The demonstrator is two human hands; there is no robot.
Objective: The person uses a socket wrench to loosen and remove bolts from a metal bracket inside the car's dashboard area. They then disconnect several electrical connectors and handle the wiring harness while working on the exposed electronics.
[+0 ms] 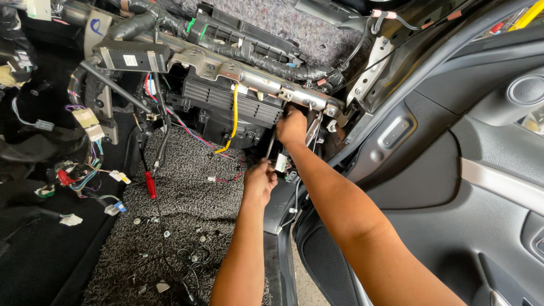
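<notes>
- Grey metal cross-beam (249, 76) runs from far left to far right under the stripped dashboard; the right hand (292, 127) is curled shut just beneath its right end, whether pinching a fastener or a tool head I cannot tell
- left hand (259, 182), nearer and lower, is closed around the bottom of a thin dark tool shaft (270, 146) that rises toward the right hand; the shaft stands between the two hands, just right of the black blower housing (226, 110)
- risk, as I judge it: the shaft sits close to loose wiring; a slip could nick the yellow cable (234, 119) hanging down the housing, or the red wires (190, 133) beside it
- a loosened fastener could drop into the looped grey floor mat (187, 209), where several small bits already lie scattered and would be hard to find
- count: two hands, both the person's own; one tool shaft; one yellow cable; one red-handled tool (151, 184) lying on the mat to the left; one open door panel (464, 187) on the right
</notes>
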